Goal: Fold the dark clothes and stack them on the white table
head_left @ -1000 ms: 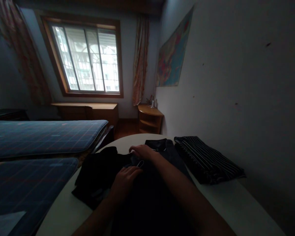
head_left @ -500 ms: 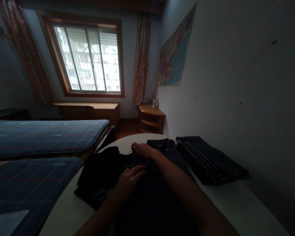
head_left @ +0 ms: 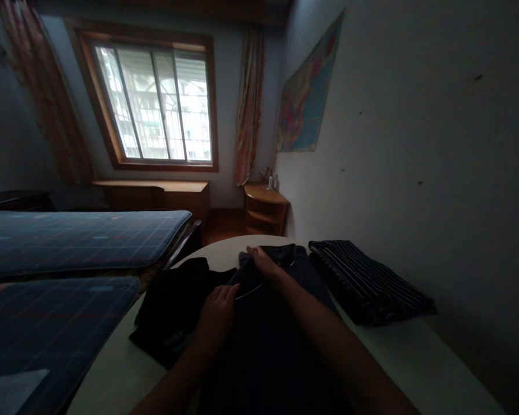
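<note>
Dark trousers (head_left: 281, 334) lie spread on the round pale table, their waistband at the far end. My right hand (head_left: 263, 264) reaches across and pinches the waistband near its left corner. Lower down on the left, my left hand (head_left: 219, 308) has its fingers closed on the side edge of the trousers. Between the hands, a thin pale curved line (head_left: 248, 293) runs over the cloth; whether it is a cord or an edging I cannot tell. Left of them lies a crumpled black garment (head_left: 173, 300).
A folded black garment with white stripes (head_left: 372, 282) lies at the right of the table (head_left: 112, 369). Two plaid mattresses (head_left: 82, 236) stand at the left. The wall (head_left: 415, 132) rises close by on the right, and a corner shelf (head_left: 266, 196) stands beyond the table.
My right hand has moved slightly right along the waistband. My left hand has shifted left and pulled the edge outward, and the pale line, a small loop before, now stretches longer.
</note>
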Tool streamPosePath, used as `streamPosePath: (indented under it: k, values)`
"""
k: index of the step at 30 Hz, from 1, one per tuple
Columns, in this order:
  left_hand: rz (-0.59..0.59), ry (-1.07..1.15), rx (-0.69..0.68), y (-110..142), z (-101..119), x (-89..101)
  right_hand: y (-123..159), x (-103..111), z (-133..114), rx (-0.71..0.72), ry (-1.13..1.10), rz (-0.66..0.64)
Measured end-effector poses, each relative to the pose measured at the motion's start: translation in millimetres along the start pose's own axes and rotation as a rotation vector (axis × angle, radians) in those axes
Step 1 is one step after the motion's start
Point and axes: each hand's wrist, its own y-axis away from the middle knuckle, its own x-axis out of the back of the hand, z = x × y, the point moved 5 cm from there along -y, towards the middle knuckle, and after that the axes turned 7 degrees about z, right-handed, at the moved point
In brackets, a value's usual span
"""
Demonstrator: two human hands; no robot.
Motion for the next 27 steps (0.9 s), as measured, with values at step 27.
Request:
streamPosePath:
  k: [27]
  values:
    - [-0.222, 0.019, 0.203, -7, 6, 24.8, 51, 27, 4, 0.096, 0.396, -0.058]
